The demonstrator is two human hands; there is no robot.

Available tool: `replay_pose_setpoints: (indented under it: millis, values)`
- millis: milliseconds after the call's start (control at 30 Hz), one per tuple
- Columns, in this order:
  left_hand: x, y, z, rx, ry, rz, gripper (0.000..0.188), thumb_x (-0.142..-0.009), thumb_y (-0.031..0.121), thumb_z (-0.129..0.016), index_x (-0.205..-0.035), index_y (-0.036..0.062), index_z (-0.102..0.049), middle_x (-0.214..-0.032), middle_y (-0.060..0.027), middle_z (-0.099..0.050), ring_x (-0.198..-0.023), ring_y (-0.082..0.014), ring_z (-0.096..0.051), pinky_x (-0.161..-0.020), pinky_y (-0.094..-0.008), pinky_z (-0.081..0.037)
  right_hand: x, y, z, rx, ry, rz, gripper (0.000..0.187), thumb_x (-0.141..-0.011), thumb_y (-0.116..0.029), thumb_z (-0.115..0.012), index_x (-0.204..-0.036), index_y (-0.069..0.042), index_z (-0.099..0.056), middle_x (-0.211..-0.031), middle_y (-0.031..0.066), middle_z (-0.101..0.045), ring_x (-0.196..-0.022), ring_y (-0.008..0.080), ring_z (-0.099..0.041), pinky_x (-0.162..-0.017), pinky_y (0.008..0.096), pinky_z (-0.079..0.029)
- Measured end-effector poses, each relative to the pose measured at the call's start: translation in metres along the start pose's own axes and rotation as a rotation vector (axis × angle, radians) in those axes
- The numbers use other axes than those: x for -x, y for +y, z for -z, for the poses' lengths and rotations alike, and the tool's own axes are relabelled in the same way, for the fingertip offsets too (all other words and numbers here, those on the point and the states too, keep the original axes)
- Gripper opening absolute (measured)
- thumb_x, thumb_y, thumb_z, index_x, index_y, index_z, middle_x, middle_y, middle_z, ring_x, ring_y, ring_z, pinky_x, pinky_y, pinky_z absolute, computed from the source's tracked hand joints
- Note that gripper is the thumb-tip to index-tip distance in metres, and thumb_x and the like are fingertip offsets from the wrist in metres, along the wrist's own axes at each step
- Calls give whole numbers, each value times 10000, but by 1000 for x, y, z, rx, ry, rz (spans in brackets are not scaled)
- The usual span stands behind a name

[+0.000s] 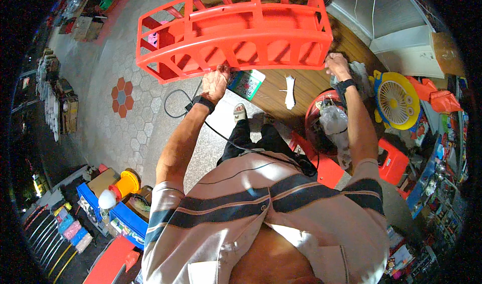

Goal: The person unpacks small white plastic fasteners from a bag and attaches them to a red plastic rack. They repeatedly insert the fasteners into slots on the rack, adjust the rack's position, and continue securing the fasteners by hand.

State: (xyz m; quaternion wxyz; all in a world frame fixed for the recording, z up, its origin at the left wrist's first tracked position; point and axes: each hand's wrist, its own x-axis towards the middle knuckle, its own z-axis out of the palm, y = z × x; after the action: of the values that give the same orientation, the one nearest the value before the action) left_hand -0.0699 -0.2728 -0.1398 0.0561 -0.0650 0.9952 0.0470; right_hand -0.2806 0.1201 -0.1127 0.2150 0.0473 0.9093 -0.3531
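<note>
A red plastic rack [223, 44] with open frames along its sides is held up in front of me, spanning the upper middle of the head view. My left hand [216, 83] is closed on its near lower edge, left of the middle. At its right end, my right hand [337, 65] grips the near corner, with the fingertips partly hidden. Below the rack, a bundle of white cable ties [289, 92] lies on a brown wooden surface [273, 100]. A green-edged flat packet [248, 84] lies near my left hand.
A red tub [312, 114] holding plastic bags [334, 121] stands below my right forearm. Further right is a yellow fan [396, 100]. A dark cable [173, 103] loops near my left wrist. Blue bins [125, 221] with goods stand at lower left, and a white cabinet [401, 48] at upper right.
</note>
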Motion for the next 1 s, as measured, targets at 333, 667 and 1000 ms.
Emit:
replay_pose_setpoints:
  millis: [333,667,1000]
  values:
    - [2,6,9,-52,21,-26,192,-936,149,-468,-1081,90,-579,-959,-168,-655,-726,-338,-670,-563,-454,-520,-28,-26,1,291,-4,-95,238,-830,-103,-583,-1046,-87,-681,-869,154,-722,-771,286,-720,-716,395,-577]
    - [3,10,25,-117,94,-110,200,-848,90,-525,-1013,75,-636,-850,-166,-673,-714,-336,-682,-581,-439,-539,-63,-5,-4,364,-65,-76,233,-796,-140,-682,-1026,-105,-670,-950,144,-726,-932,290,-706,-783,398,-564]
    - [4,10,21,-162,28,-125,125,-821,118,-536,-837,89,-657,-781,-147,-661,-717,-296,-681,-602,-433,-530,-71,8,-13,294,54,-91,233,-782,-150,-672,-1008,-99,-641,-984,138,-715,-971,308,-684,-821,410,-537]
